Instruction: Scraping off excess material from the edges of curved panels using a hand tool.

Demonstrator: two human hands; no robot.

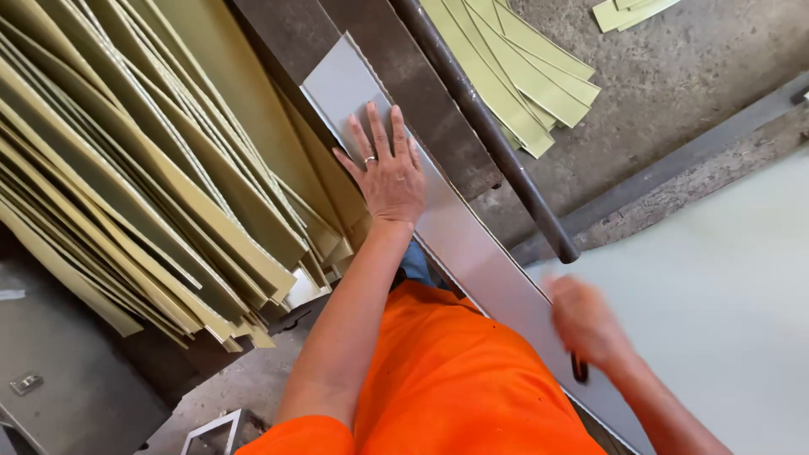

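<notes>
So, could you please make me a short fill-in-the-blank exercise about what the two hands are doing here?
1. The left hand lies flat, fingers spread, on a long ____ metal strip.
2. On one finger of that hand sits a ____.
3. The right hand, blurred, grips a dark ____.
4. Left of the strip lies a stack of ____-coloured strips.

Missing words: grey; ring; handle; olive

right hand (586,324): motion-blurred, grip unclear | dark tool (580,368): mostly hidden, perhaps a handle
</notes>
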